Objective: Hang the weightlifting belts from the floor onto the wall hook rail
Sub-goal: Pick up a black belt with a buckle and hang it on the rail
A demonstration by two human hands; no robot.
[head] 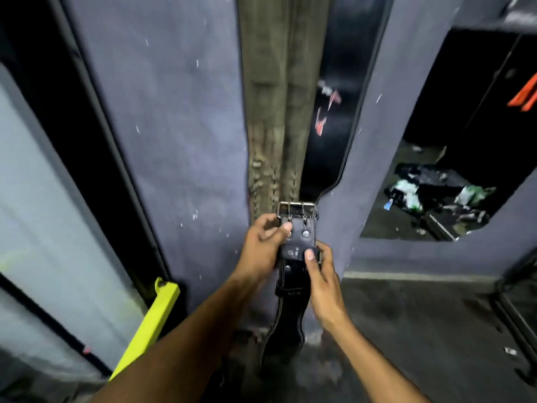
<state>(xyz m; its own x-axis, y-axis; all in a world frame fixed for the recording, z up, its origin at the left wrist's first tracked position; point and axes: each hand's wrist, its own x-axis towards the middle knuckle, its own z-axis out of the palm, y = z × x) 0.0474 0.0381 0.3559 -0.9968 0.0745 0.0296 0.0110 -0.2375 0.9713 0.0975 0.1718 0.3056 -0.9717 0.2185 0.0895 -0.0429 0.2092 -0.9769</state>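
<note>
A black leather weightlifting belt (287, 312) hangs down from both my hands in front of a grey-blue wall. Its steel double-prong buckle (297, 211) points up at the wall. My left hand (261, 245) pinches the buckle end from the left, thumb on the leather. My right hand (319, 274) grips the belt loop just below, thumb on top. On the wall above hang a worn olive-brown belt (270, 112) and a wide black belt (340, 91) with a red and white logo. The hook rail is out of frame.
A yellow bar (151, 324) leans at the lower left beside a black-framed panel (96, 141). An opening on the right shows a dark room with litter (436, 196) on its floor. Dark machine frame parts (517, 330) stand at the far right.
</note>
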